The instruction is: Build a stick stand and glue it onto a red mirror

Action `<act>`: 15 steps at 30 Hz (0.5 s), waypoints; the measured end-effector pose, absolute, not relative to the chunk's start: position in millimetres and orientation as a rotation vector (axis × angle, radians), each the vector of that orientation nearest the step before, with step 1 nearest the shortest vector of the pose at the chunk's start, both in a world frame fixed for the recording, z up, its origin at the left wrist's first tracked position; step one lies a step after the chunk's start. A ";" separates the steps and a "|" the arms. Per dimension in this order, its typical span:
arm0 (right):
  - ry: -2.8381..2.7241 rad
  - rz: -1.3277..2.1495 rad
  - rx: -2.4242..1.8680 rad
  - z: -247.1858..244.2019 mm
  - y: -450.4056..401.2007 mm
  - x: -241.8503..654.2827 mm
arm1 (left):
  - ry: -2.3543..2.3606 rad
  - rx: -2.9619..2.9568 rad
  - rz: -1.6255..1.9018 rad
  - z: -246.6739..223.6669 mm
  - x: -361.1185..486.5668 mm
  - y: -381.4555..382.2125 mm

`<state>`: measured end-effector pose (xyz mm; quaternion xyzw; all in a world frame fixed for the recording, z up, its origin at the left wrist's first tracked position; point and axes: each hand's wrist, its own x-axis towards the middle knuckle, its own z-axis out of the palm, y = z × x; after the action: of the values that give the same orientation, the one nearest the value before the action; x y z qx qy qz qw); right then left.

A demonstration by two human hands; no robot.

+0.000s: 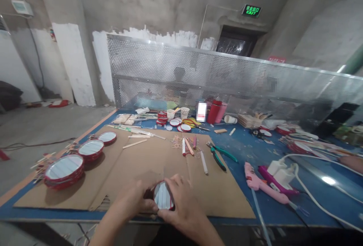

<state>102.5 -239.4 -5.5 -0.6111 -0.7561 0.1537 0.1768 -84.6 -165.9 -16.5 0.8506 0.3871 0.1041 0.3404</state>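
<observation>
A small round red drum-like piece (163, 195) with a pale striped top is held near the front edge of the cardboard sheet (136, 166). My left hand (136, 200) grips its left side, thumb along the near rim. On the right, my right hand (181, 198) curls round the rim with its thumb in front. The piece's underside and some fingertips are hidden. Three similar red drums stand in a row on the left: a large one (64, 171), a middle one (90, 150) and a smaller one (107, 138), with thin wooden sticks beside them.
Markers (183, 147), rubber bands and teal-handled pliers (219, 156) lie on the cardboard's right part. A pink glue gun (263, 187) and a magenta power strip (278, 181) with white cables are at right. Red bottle (214, 111) and paper cups (185, 112) stand before a perforated metal screen (181, 75).
</observation>
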 end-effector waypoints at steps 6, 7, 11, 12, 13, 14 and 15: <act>-2.235 0.472 -1.822 16.9 -234.0 101.2 | 0.968 2.146 0.274 -15.1 -85.3 -165.6; -2.250 0.467 -1.844 20.1 -233.0 100.6 | 0.958 2.129 0.290 -16.3 -85.3 -164.7; -2.304 0.404 -1.862 28.3 -231.4 98.1 | 0.913 2.078 0.298 -19.6 -84.6 -160.5; -2.320 0.392 -1.857 29.7 -231.2 97.5 | 0.903 2.075 0.301 -19.3 -84.2 -159.7; -2.336 0.385 -1.856 31.1 -230.8 97.0 | 0.894 2.076 0.305 -18.7 -83.8 -159.3; -2.350 0.381 -1.857 32.3 -230.3 96.5 | 0.887 2.079 0.310 -17.8 -83.4 -159.1; -2.360 0.376 -1.861 33.4 -229.6 96.1 | 0.881 2.086 0.316 -16.7 -82.9 -159.2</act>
<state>96.1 -229.6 33.4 -0.6134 -0.7779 0.1240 0.0562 -82.9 -159.2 -16.7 0.8301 0.3506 0.1257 0.4149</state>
